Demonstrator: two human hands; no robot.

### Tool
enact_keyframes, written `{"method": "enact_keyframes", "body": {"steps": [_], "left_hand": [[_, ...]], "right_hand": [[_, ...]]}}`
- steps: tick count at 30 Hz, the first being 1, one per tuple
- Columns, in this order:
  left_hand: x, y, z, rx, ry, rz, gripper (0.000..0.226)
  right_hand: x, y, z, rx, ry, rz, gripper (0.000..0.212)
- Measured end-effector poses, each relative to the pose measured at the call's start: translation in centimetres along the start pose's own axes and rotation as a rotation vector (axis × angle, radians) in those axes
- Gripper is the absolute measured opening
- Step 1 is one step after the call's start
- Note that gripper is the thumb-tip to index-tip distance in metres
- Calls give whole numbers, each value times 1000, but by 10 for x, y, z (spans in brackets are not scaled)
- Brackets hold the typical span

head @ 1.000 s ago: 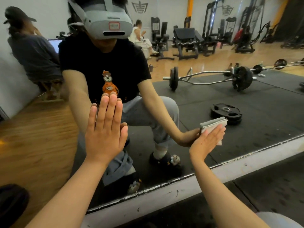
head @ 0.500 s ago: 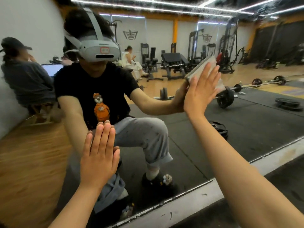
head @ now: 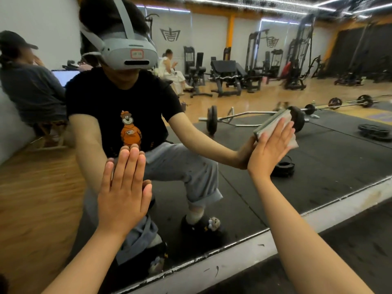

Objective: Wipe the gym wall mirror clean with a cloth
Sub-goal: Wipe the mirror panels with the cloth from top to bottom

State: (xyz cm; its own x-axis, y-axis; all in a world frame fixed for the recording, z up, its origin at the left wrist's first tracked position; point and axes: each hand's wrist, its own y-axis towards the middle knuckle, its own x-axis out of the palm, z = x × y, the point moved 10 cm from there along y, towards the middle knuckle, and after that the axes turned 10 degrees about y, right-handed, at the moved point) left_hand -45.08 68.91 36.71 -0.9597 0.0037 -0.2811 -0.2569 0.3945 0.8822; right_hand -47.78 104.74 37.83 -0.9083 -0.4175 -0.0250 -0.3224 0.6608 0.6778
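The wall mirror (head: 244,98) fills most of the view and shows my own reflection crouching in front of it. My right hand (head: 269,147) presses a folded pale cloth (head: 273,124) flat against the glass at mid height on the right, fingers spread over it. My left hand (head: 125,187) rests flat on the mirror lower left, fingers together, holding nothing.
A white sill (head: 222,266) runs along the mirror's bottom edge, with dark rubber floor (head: 350,257) below it. Reflected in the glass are barbells, weight plates, gym machines and seated people behind me.
My right hand slid the cloth up from low on the glass to high, and has now come part of the way back down. The left hand stayed pressed on the mirror.
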Motion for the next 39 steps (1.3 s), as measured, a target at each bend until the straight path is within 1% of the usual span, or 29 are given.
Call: {"method": "enact_keyframes", "body": {"steps": [8, 13, 16, 20, 22, 24, 27, 29, 31, 34, 37, 39], "left_hand": [[3, -1, 0, -6, -23, 1, 68], [4, -2, -1, -24, -21, -1, 67], [3, -1, -1, -19, -31, -13, 68], [1, -1, -3, -21, -59, -35, 71], [-2, 1, -4, -32, -89, -43, 73], [-5, 0, -4, -61, -143, -44, 74], [-10, -25, -4, -98, -193, -64, 75], [-8, -57, -8, -115, -191, -113, 79], [-6, -82, -22, -163, -175, -153, 80], [-5, -101, -57, -282, -123, -173, 76], [-4, -120, -92, -452, -97, -205, 72], [-2, -128, -101, -469, -80, -218, 72]], "right_hand": [[0, -68, 75, 177, 60, 13, 58], [2, -108, 116, 275, 57, 19, 63], [2, -114, 121, 327, 58, 54, 65], [2, -117, 113, 420, 60, 111, 53], [5, -125, 104, 473, 66, 108, 52], [12, -138, 85, 484, 69, 82, 52], [34, -171, 47, 420, 68, -14, 58], [52, -198, 19, 324, 88, -100, 64], [69, -225, -9, 167, 97, -199, 65], [94, -263, -45, -86, 57, -340, 63], [110, -288, -73, -243, 7, -398, 64], [122, -313, -103, -443, -6, -485, 64]]}}
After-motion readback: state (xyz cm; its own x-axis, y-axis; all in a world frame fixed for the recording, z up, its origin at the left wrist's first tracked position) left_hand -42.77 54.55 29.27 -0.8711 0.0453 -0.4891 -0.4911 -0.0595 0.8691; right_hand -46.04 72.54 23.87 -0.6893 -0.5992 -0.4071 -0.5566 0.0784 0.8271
